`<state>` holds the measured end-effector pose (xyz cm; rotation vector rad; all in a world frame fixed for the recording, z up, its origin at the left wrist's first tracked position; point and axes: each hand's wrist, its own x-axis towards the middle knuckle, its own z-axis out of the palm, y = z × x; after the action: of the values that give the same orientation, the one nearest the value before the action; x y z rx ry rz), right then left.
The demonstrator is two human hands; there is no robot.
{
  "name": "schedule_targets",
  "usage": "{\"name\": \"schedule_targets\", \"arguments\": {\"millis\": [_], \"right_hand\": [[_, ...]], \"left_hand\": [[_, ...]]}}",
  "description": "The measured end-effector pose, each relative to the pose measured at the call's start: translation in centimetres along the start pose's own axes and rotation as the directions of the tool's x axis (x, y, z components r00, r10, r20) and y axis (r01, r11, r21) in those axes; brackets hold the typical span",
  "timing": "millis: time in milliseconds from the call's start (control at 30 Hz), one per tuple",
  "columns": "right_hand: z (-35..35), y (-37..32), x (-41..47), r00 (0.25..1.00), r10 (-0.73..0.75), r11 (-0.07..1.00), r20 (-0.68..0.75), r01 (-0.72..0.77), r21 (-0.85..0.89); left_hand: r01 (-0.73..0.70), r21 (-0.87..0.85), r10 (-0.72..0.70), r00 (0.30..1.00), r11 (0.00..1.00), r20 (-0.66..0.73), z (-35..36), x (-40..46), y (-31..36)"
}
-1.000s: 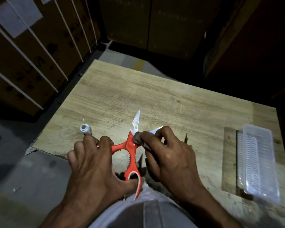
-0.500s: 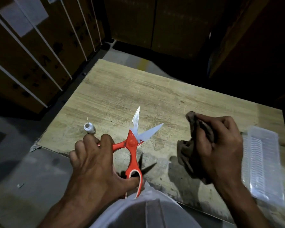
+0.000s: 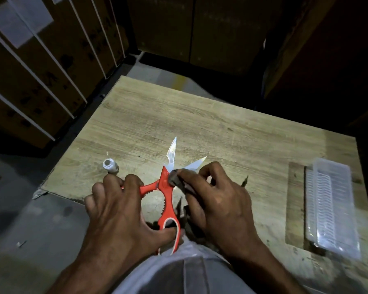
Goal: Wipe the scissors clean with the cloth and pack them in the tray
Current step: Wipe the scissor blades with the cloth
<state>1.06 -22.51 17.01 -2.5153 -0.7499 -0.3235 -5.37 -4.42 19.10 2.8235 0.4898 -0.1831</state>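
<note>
- The scissors (image 3: 167, 187) are open, with red handles and two bare metal blades spread in a V that points away from you, just above the near edge of the counter (image 3: 200, 128).
- Your left hand (image 3: 123, 211) grips the handles: its fingers (image 3: 134, 180) curl over the left handle loop and the thumb sits in the lower loop, close to your body.
- Your right hand (image 3: 219, 200) pinches a dark cloth (image 3: 175, 180) between thumb and fingers and presses it against the right-hand blade, right at the pivot, just beside your left fingers.
- The tip of that blade sticks out past your right fingers; the other blade, with a toothed edge, stands free between your two hands.
- More of the cloth hangs in shadow under your right palm; how much is bunched there you cannot tell.
- A small white spool (image 3: 109, 165) stands on the counter just beyond your left fingers, apart from the scissors.
- The clear plastic tray (image 3: 331, 204), ribbed inside, lies well to the right of your right hand, near the counter's right edge, on a darker patch of the surface.
- Brown boxes (image 3: 40, 71) with white straps stand far off beyond your left hand, past the counter.
</note>
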Motion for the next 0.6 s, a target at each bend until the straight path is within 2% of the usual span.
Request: {"name": "schedule_targets", "arguments": {"millis": [100, 267, 367, 433, 533, 600], "right_hand": [[-0.3, 0.8, 0.6, 0.996, 0.083, 0.995, -0.033, -0.085, -0.054], [-0.9, 4.9, 2.5, 0.98, 0.197, 0.961, 0.001, -0.193, -0.2], [-2.4, 8.9, 3.0, 0.932, 0.353, 0.91, -0.078, -0.361, -0.202], [-4.2, 10.1, 3.1, 0.902, 0.4, 0.898, -0.161, -0.421, -0.126], [-6.3, 8.2, 3.5, 0.924, 0.323, 0.946, -0.203, -0.319, 0.055], [-6.9, 5.0, 3.5, 0.963, 0.219, 0.969, -0.157, -0.195, 0.154]], "left_hand": [[-0.002, -0.003, 0.002, 1.0, 1.0, -0.012, 0.1, -0.2, -0.3], [0.001, -0.008, -0.001, 1.0, 1.0, 0.003, 0.1, -0.2, -0.3], [0.022, 0.028, -0.024, 0.998, 0.999, 0.059, -0.2, -0.1, -0.3], [0.048, 0.043, -0.051, 0.996, 0.998, 0.073, -0.4, -0.1, -0.5], [0.044, 0.037, -0.046, 0.997, 0.998, 0.057, -0.5, -0.2, -0.5], [0.023, 0.033, -0.024, 0.999, 0.999, 0.032, -0.5, -0.2, -0.3]]}}
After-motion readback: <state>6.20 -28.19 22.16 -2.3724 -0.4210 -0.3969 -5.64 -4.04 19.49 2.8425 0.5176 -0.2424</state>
